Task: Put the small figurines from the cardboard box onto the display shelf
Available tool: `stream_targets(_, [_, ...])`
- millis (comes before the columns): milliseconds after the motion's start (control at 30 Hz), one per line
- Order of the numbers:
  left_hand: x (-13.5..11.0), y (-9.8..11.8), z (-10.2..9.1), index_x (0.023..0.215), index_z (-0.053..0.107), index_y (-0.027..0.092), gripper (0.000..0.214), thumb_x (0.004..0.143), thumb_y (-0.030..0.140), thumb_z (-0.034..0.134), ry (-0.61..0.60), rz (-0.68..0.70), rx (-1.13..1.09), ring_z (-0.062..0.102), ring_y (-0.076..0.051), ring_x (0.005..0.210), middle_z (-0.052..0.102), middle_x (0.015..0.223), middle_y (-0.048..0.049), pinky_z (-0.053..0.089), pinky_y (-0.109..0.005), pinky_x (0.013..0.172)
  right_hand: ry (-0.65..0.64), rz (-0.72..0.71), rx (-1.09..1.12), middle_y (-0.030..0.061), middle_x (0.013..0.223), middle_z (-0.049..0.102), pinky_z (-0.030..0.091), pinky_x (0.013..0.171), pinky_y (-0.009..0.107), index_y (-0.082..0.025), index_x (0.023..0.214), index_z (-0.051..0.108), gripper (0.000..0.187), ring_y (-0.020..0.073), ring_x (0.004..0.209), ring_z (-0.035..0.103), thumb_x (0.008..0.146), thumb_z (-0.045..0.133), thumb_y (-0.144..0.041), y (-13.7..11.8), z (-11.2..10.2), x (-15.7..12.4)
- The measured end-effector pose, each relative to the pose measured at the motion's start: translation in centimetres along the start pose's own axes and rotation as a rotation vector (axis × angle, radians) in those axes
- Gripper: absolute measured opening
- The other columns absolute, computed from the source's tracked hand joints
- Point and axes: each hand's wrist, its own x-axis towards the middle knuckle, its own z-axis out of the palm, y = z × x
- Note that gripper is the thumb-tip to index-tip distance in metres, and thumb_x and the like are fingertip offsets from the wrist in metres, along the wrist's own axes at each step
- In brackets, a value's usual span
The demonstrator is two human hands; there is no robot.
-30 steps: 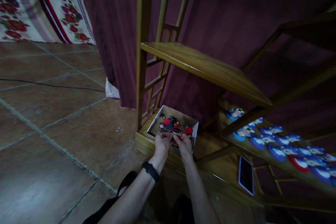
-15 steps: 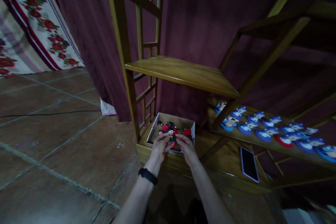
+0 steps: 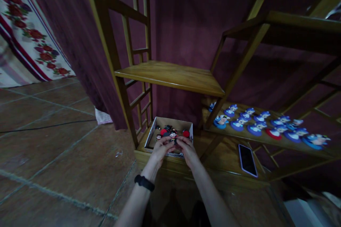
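A small figurine (image 3: 173,135) with black hair and a red-and-black body is pinched between both hands, over the front of an open cardboard box (image 3: 151,135). My left hand (image 3: 161,149) closes on its left side, a black band on the wrist. From the other side my right hand (image 3: 187,148) closes on it with thumb and fingers. The figurine's lower part is partly hidden by my fingers. In the box behind lie several more red and black figurines, including one with a round red part (image 3: 185,133).
The box stands on the bottom board of a wooden shelf unit (image 3: 170,76). To the right, a raised shelf bears several figurines on blue or purple bases (image 3: 238,124) and one on a red base (image 3: 274,133). A phone (image 3: 247,160) lies below them. A cable (image 3: 48,126) crosses the tiled floor.
The view has shifted, so the shelf and box appear slightly further left. Both hands still hold the figurine over the box, with little change in grip.
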Motion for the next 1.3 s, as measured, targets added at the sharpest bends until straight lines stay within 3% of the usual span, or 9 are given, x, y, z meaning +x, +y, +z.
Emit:
stream_targets(167, [0.3,-0.3,0.3,0.104,0.055,0.014,0.058,0.051,0.019,0.077,-0.073,0.121,0.160,0.057,-0.010,0.054,0.061,0.063,0.0021,0.046,-0.022,0.057,-0.008,0.001,0.080,0.0021,0.084,0.067,0.048,0.075,0.034,-0.019,0.081,0.064,0.025,0.0187,0.079,0.061,0.060,0.067,-0.032,-0.6,-0.1,0.1])
stream_targets(400, [0.1,-0.9,0.3,0.095,0.062,0.014,0.043,0.055,0.022,0.074,-0.177,0.282,0.361,0.053,-0.010,0.055,0.063,0.067,0.0000,0.042,-0.021,0.055,-0.035,0.013,0.119,0.0012,0.083,0.067,0.048,0.074,0.031,-0.019,0.081,0.063,0.021,0.0173,0.080,0.061,0.060,0.066,-0.025,-1.8,0.2,-1.0])
stream_targets(567, [-0.4,-0.6,0.6,0.089,0.061,0.013,0.036,0.058,0.028,0.073,-0.170,0.263,0.398,0.049,-0.009,0.048,0.059,0.058,0.0020,0.039,-0.020,0.049,-0.049,0.021,0.123,0.0032,0.086,0.067,0.048,0.073,0.032,-0.018,0.085,0.063,0.029,0.0185,0.079,0.061,0.057,0.069,-0.026,-1.9,0.1,-1.3])
stream_targets(733, [-1.1,-0.6,1.0,0.096,0.055,0.013,0.046,0.057,0.027,0.074,-0.147,0.314,0.334,0.049,-0.009,0.049,0.055,0.057,0.0050,0.040,-0.020,0.050,-0.077,0.061,0.165,0.0012,0.082,0.066,0.048,0.067,0.028,-0.018,0.086,0.062,0.033,0.0165,0.074,0.061,0.056,0.072,-0.026,-1.7,0.0,-1.5])
stream_targets(1033, [-2.5,-0.9,0.3,0.090,0.056,0.013,0.045,0.054,0.034,0.075,-0.118,0.290,0.324,0.052,-0.009,0.052,0.058,0.062,0.0027,0.044,-0.023,0.053,-0.150,0.055,0.136,0.0015,0.079,0.066,0.048,0.067,0.028,-0.017,0.080,0.063,0.027,0.0147,0.072,0.059,0.058,0.072,-0.030,-2.4,0.5,-3.2])
stream_targets(1200, [-4.1,-1.7,0.2,0.088,0.061,0.011,0.035,0.061,0.032,0.069,-0.201,0.337,0.588,0.050,-0.010,0.052,0.060,0.063,0.0005,0.041,-0.022,0.053,-0.132,0.113,0.098,0.0016,0.075,0.065,0.048,0.069,0.029,-0.015,0.077,0.064,0.031,0.0143,0.070,0.059,0.055,0.074,-0.033,-1.7,-1.0,-5.5])
stream_targets(1300, [-6.2,-2.6,0.0,0.088,0.063,0.012,0.028,0.066,0.030,0.064,-0.242,0.393,0.780,0.055,-0.014,0.064,0.063,0.072,-0.0022,0.042,-0.024,0.060,-0.123,0.145,0.082,0.0023,0.077,0.066,0.048,0.072,0.030,-0.015,0.075,0.064,0.030,0.0146,0.073,0.060,0.053,0.076,-0.033,-1.0,-2.2,-7.7])
